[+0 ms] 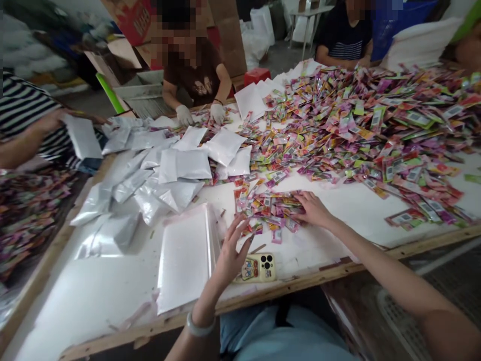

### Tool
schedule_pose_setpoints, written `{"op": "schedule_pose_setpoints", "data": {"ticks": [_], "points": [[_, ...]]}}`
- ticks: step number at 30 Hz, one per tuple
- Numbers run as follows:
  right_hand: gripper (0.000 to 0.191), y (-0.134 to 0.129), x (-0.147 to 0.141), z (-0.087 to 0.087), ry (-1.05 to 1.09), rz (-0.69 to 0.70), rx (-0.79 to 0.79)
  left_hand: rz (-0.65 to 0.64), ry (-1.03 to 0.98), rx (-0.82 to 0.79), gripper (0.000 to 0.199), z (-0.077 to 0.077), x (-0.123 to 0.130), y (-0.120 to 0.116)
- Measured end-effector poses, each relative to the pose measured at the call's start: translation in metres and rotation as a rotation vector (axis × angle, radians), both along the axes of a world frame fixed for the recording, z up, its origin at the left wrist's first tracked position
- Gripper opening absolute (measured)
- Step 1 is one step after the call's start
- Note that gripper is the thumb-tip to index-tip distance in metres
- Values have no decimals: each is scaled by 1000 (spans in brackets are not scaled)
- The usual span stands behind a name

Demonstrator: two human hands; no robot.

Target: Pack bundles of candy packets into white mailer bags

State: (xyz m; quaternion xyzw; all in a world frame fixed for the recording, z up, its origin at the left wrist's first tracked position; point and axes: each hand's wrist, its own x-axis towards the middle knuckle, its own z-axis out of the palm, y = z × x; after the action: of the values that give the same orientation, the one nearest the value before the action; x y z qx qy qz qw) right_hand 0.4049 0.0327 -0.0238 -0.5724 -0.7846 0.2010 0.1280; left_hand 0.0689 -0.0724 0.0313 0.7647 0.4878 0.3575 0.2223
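A small heap of colourful sachets [268, 204] lies on the white table in front of me. My right hand [312, 209] rests against its right side, fingers stretched out and touching the sachets. At the heap's lower left, my left hand [232, 253] is raised with its fingers apart, holding nothing. A stack of flat white plastic bags [184, 258] lies just left of that hand. Below the heap, partly behind my left hand, is a phone in a yellow cartoon case [259, 267].
Filled white pouches [188, 165] cover the left middle of the table. A large pile of sachets [356, 125] spreads over the right and back. Across the table a person in white gloves [201, 115] handles sachets; a person in stripes [33, 120] holds a white bag. A wooden edge [315, 278] borders the table.
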Motion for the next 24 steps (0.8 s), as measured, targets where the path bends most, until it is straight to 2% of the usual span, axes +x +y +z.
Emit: {"op": "schedule_pose_setpoints", "data": {"ticks": [3,6,8,10,12,14,16,20,22,24], "points": [[39,-2,-3,-4,-35,-98,-22,34,-138,-66,43,-1,14,-26],[22,-9,4,-2,154,-179,-103,37,-375,-244,37,-8,31,-39],[25,-21,6,4,293,-215,-94,16,-583,-434,36,-17,46,-40],[30,-37,2,14,427,-213,-61,-12,-783,-595,46,-24,66,-34],[30,-55,-10,24,549,-157,-30,-37,-950,-677,66,-29,90,-25],[21,-72,-29,33,622,-71,24,-41,-1081,-696,79,-28,114,-14],[10,-87,-48,40,637,-19,97,-6,-1181,-692,73,-23,133,-7],[28,-105,-67,42,612,-6,177,95,-1329,-716,56,-14,148,-3],[30,-100,-60,37,616,74,148,150,-1361,-735,51,-15,145,-3],[32,-79,-42,29,613,104,128,190,-1382,-765,45,-17,138,-1]]}}
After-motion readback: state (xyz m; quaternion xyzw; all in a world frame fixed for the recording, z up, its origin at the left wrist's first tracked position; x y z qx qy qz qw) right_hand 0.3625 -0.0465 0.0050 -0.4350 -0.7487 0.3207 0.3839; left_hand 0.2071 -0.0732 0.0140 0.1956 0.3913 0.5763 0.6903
